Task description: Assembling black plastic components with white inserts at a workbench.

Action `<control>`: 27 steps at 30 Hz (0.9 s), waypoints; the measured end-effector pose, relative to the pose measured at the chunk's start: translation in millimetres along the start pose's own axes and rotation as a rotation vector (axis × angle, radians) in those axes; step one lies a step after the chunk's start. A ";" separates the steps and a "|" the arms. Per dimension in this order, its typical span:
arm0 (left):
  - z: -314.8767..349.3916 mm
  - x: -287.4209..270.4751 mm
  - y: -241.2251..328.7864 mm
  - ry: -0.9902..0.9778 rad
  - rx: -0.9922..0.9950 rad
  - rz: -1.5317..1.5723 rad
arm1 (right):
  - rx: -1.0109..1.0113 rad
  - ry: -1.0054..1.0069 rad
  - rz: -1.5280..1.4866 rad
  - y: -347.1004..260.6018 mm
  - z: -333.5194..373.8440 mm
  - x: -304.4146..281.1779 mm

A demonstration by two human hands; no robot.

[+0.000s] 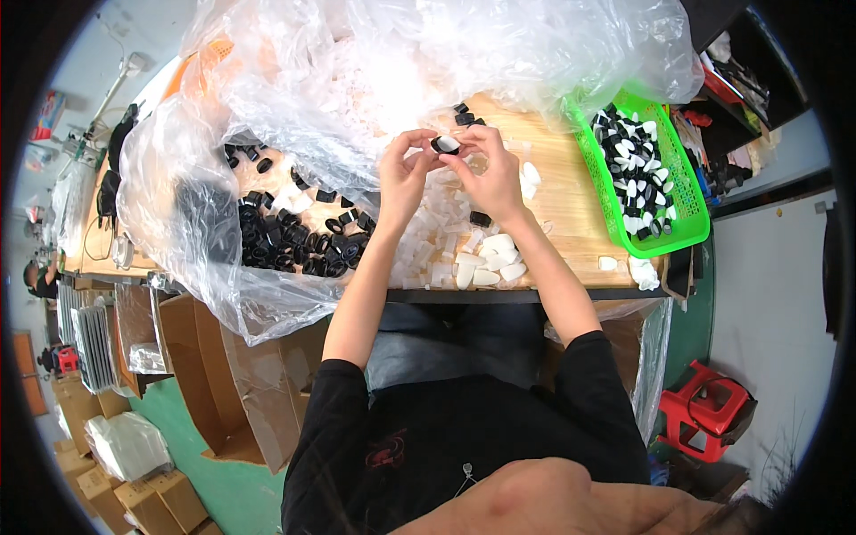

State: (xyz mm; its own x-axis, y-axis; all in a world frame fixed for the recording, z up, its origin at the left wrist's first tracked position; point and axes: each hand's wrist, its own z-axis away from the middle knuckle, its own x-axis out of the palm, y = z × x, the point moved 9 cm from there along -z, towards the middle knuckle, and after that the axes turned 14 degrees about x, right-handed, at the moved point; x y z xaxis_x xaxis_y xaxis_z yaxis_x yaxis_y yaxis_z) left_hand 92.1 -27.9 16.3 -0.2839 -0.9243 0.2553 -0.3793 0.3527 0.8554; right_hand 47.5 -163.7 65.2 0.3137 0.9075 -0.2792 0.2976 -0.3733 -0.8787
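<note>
Left hand and right hand are both closed at the fingertips on a small black-and-white piece, which is held between them above the wooden table. Between the forearms, translucent pieces are strewn, and rounded white pieces are gathered nearer the front edge. At left, a heap of black caps is partly enclosed by clear plastic; the table's far side is also obstructed by plastic. At right, black and white parts are contained in a green basket, near which a crumpled white wad is seen. Below, a red stool and a cardboard box are placed on opposite sides.
</note>
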 end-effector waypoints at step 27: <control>2.0 -2.3 27.5 0.067 0.133 -0.111 | -0.126 -0.086 0.050 -15.8 0.2 8.2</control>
State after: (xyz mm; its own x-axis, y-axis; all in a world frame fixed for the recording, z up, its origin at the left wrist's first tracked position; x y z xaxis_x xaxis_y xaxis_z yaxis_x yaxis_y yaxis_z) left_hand 80.6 -15.8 38.3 -0.1760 -0.9646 0.1962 -0.5190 0.2603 0.8141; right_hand 45.2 -150.2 76.6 0.2545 0.8982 -0.3586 0.3962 -0.4350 -0.8085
